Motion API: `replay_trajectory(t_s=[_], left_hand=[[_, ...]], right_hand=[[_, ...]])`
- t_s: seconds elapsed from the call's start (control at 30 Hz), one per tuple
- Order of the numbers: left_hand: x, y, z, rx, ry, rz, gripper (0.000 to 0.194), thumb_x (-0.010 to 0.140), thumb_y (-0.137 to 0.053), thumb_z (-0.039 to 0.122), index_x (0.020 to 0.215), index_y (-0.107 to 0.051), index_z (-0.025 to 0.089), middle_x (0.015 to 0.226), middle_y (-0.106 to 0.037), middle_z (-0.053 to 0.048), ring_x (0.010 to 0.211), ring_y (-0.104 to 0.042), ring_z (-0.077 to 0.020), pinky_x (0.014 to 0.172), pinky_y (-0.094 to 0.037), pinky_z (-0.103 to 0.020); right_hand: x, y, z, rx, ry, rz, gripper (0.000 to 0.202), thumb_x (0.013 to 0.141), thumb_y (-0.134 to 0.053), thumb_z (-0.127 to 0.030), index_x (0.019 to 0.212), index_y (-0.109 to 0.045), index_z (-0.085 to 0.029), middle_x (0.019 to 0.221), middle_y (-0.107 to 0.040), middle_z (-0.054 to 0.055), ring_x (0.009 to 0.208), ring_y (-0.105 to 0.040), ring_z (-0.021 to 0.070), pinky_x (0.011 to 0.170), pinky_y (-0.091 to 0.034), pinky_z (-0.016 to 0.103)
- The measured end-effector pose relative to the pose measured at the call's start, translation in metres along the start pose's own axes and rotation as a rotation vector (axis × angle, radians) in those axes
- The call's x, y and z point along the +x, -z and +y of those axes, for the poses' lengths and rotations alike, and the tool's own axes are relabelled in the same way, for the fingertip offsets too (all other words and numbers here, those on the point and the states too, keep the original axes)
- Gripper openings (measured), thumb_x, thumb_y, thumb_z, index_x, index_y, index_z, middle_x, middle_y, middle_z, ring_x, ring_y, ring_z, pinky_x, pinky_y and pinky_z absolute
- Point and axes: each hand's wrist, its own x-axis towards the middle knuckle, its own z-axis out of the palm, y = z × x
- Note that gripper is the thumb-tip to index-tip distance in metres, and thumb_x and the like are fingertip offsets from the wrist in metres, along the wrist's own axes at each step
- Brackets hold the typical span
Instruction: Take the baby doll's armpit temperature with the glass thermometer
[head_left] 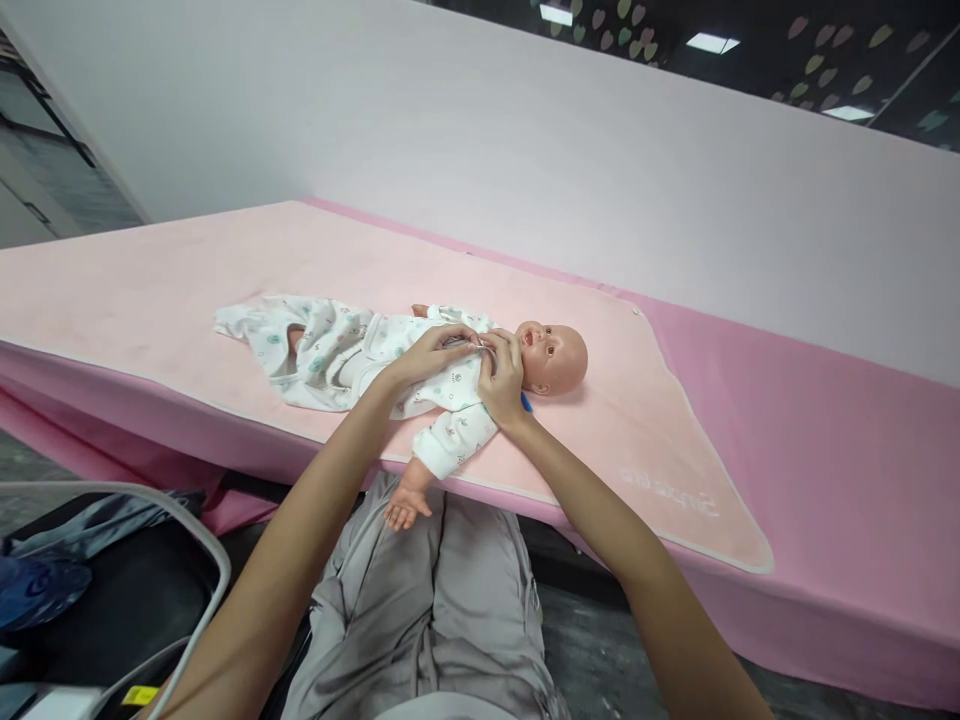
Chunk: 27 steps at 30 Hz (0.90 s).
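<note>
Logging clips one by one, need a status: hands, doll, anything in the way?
Left hand, right hand together at printed top, near neck. Baby doll face-up, near arm overhanging table edge. Nothing visibly blocking hands.

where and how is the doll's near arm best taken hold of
Probably by the bare forearm, just below the cuff, from the near side: it juts past the edge of the table, slim, so it looks easy to wrap.
</note>
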Motion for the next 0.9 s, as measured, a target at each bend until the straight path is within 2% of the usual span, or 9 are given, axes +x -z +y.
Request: replay_trajectory(t_s=[0.2,0.43,0.67,0.9], left_hand=[[0.001,0.0,-0.003,0.004,-0.004,0.001,0.027,0.079,-0.057,0.039,0.091,-0.063,0.016,0.098,-0.064,-0.007,0.096,-0.057,-0.0209,0.09,-0.042,-0.033],[0.0,0.001,-0.004,-0.02,0.026,0.004,0.028,0.079,-0.058,0.04,0.091,-0.063,0.015,0.094,-0.064,-0.006,0.091,-0.057,-0.0202,0.084,-0.044,-0.031],[0.002,-0.001,-0.009,-0.047,0.037,0.035,0.027,0.08,-0.058,0.04,0.085,-0.061,0.015,0.086,-0.062,-0.005,0.084,-0.057,-0.0177,0.079,-0.045,-0.029],[0.003,-0.001,-0.01,-0.031,-0.002,0.03,0.025,0.081,-0.057,0.037,0.087,-0.06,0.014,0.086,-0.062,-0.004,0.085,-0.057,-0.0168,0.08,-0.044,-0.028]], right_hand=[[0.0,0.001,-0.002,0.018,-0.03,-0.016,0.028,0.091,-0.031,-0.017,0.107,-0.054,-0.02,0.107,-0.055,0.01,0.108,-0.05,0.0201,0.098,-0.042,0.04],[-0.001,0.001,-0.003,0.0,0.025,0.024,0.025,0.092,-0.032,-0.018,0.103,-0.054,-0.02,0.102,-0.058,0.009,0.102,-0.054,0.0178,0.095,-0.045,0.036],[-0.003,0.001,-0.003,-0.026,-0.019,0.008,0.027,0.092,-0.033,-0.018,0.097,-0.058,-0.023,0.096,-0.059,0.007,0.098,-0.056,0.018,0.093,-0.047,0.035],[-0.005,-0.002,0.002,-0.026,0.064,0.074,0.027,0.092,-0.032,-0.016,0.096,-0.058,-0.022,0.091,-0.061,0.006,0.093,-0.057,0.0168,0.089,-0.048,0.032]])
